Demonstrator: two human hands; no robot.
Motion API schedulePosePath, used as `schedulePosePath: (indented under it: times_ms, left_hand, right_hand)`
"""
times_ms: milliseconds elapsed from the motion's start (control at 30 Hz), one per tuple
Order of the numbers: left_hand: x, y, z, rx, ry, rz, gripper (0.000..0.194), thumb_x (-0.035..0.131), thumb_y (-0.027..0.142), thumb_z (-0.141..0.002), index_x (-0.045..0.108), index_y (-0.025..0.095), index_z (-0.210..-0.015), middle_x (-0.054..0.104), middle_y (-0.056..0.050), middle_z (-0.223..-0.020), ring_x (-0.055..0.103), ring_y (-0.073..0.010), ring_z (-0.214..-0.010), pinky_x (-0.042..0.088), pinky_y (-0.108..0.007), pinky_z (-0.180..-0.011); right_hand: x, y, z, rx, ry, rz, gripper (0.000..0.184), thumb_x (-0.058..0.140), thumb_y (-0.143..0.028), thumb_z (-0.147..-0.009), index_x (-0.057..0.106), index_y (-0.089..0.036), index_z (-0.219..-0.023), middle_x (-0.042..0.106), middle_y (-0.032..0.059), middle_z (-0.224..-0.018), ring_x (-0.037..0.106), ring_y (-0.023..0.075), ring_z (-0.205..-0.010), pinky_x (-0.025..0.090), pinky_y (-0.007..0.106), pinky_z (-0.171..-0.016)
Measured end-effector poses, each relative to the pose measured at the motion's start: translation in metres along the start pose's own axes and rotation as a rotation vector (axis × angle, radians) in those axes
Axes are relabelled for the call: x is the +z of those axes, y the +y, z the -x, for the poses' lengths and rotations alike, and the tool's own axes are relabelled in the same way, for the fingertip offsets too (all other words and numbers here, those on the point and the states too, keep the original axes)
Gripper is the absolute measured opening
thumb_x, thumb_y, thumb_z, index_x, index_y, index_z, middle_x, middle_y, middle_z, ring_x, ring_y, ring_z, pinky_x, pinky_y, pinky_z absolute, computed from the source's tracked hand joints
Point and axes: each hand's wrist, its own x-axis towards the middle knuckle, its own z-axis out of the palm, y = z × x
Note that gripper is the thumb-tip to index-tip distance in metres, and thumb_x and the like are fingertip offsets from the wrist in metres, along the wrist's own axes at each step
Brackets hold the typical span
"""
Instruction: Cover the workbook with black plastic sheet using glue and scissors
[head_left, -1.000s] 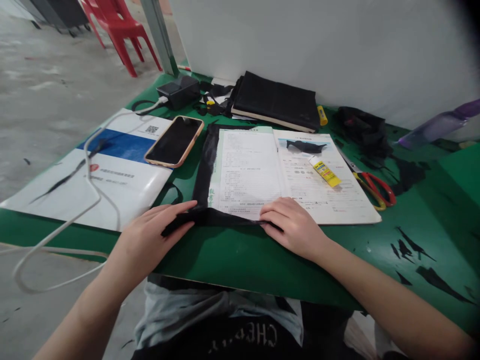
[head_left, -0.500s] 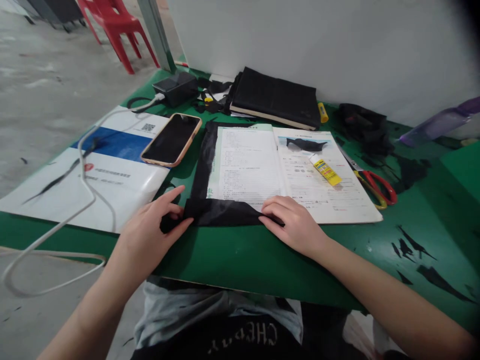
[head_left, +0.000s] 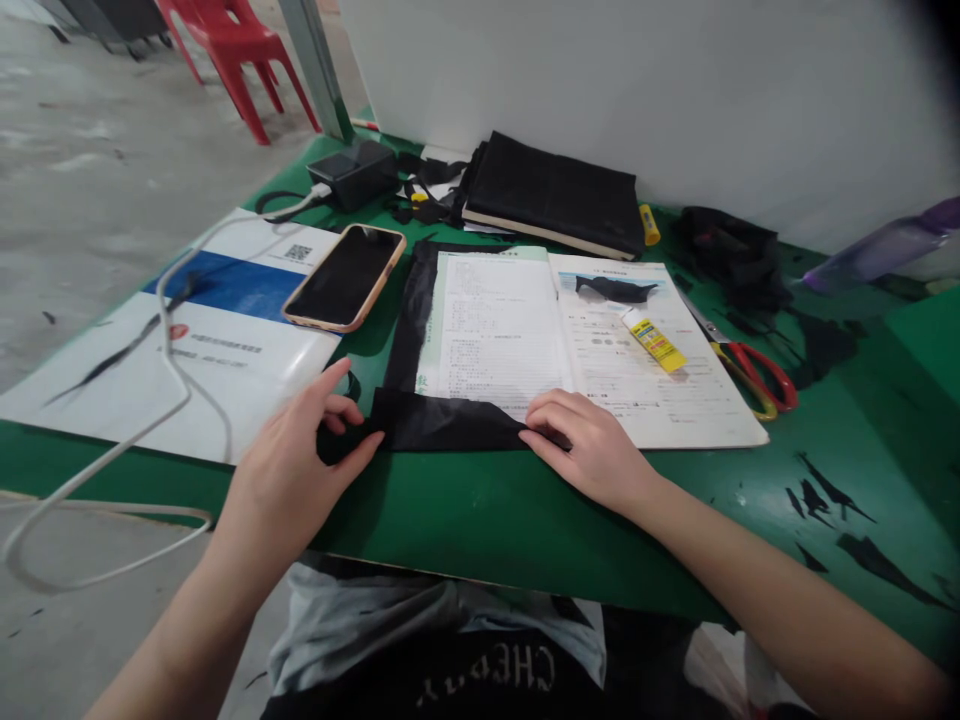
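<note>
An open book [head_left: 495, 320] lies with printed pages up. Black cover material [head_left: 457, 425] runs along its left side and is folded up over the left page's bottom edge. At the fold's left corner is my left hand [head_left: 300, 440], thumb and a curled finger closed on the cover while its index finger sticks out. My right hand [head_left: 589, 445] pinches the fold's right end near the book's middle, thumb below and fingers over it. Its fingertips partly hide the cover there. A yellow glue tube [head_left: 656, 345] and a black scrap [head_left: 616, 290] lie on the right page.
A phone [head_left: 346, 277] rests on a white-and-blue folder [head_left: 187, 370], crossed by a white cable [head_left: 174, 360]. Behind are a black box [head_left: 354, 172] and a black-covered book [head_left: 555, 190]. Scissors [head_left: 757, 380], black scraps [head_left: 862, 560] and a purple bottle [head_left: 881, 245] lie right on the green table [head_left: 480, 530].
The black cover's bottom flap has gone from standing up to lying flatter over the page's lower edge. My left index finger has lifted away from it. My right hand has barely moved.
</note>
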Motion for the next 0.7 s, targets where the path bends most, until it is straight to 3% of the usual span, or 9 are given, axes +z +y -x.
schedulePosePath:
  times_ms: [267,400,700]
  left_hand:
    - [-0.0014,-0.0035,0.0009,0.059,0.0,-0.056,0.042,0.063,0.032,-0.085,0.052,0.023,-0.124,0.062,-0.003,-0.101,0.06,-0.0178,-0.087,0.05,-0.03,-0.077]
    - [-0.0003,-0.0035,0.0001,0.127,0.015,-0.077,0.028,0.06,0.034,-0.088,0.06,0.021,-0.113,0.063,-0.004,-0.105,0.06,-0.0199,-0.093,0.049,-0.034,-0.086]
    - [0.0025,-0.0059,-0.0007,0.188,0.033,-0.096,0.025,0.057,0.033,-0.09,0.062,0.02,-0.111,0.065,-0.006,-0.102,0.059,-0.0227,-0.099,0.048,-0.035,-0.088]
  right_hand:
    - [-0.0022,-0.0016,-0.0009,0.001,-0.01,-0.004,0.008,0.05,-0.021,-0.092,0.053,-0.019,-0.085,0.062,0.0031,-0.093,0.055,0.0141,-0.084,0.043,0.03,-0.076]
    - [-0.0034,-0.0014,-0.0015,0.012,-0.03,-0.019,0.008,0.051,-0.02,-0.091,0.052,-0.019,-0.083,0.061,0.0026,-0.093,0.054,0.0133,-0.082,0.043,0.029,-0.075]
    - [-0.0044,-0.0022,-0.0025,0.038,-0.035,-0.048,0.007,0.051,-0.018,-0.088,0.05,-0.02,-0.081,0.06,0.0025,-0.092,0.053,0.013,-0.079,0.043,0.029,-0.073]
